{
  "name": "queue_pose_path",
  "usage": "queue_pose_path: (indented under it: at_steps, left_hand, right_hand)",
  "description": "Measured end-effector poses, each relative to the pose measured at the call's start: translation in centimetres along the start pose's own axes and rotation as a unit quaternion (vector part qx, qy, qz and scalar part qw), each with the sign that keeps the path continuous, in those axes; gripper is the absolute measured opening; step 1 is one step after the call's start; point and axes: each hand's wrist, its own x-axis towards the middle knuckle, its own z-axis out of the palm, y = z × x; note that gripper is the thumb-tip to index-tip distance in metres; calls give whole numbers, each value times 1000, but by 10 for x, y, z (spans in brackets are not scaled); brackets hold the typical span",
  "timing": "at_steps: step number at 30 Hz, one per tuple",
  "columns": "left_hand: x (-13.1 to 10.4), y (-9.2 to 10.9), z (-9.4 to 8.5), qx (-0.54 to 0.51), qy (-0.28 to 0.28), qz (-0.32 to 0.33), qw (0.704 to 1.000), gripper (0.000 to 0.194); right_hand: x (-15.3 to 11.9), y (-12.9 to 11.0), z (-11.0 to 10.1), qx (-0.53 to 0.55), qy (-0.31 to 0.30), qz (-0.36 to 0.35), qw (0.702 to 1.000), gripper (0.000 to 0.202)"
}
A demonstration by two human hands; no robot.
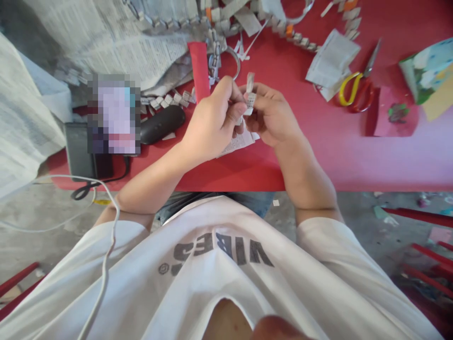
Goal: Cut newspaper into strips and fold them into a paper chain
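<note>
Both hands meet above the red table [255, 172], pinching a small folded newspaper strip [250, 100] between them. My left hand [214, 120] is closed, its thumb and forefinger pressed together at the strip's lower left. My right hand [274, 113] grips the strip from the other side, fingers curled. One end of the strip sticks up between the hands. Just beneath them lies a piece of printed newspaper [240, 143], partly covered by the hands. A red paper strip [199, 68] reaches up from behind my left hand.
Scissors [357, 87] with yellow and red handles lie at right, near newspaper pieces [332, 61] and pink paper [380, 123]. Folded-paper chains [304, 42] stretch across the back. At left are a black case [163, 123], a blurred-out device [115, 115] and a white cable [112, 236].
</note>
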Motion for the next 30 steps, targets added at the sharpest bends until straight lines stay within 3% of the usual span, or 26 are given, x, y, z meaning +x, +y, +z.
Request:
queue_pose_path:
  at_steps: [5,9,13,15,21,30]
  left_hand:
    - [4,-5,3,-67,-4,-51,996,25]
    - [10,-6,1,-93,23,-69,993,23]
    - [14,-10,-1,-99,54,-59,992,25]
    - [14,-14,-1,-85,61,-66,992,29]
    - [17,-20,-5,-78,40,-54,995,36]
    - [18,-11,-13,-70,38,-95,992,34]
  right_hand:
    - [-3,-8,2,27,33,-100,994,18]
    - [-12,-16,5,53,-9,-73,996,33]
    - [-22,-19,12,-10,-57,-61,996,49]
    - [-27,-20,16,-35,-48,-83,995,50]
    - [-39,-23,14,-167,0,-161,973,18]
    - [-30,-17,-5,-285,-16,-250,925,9]
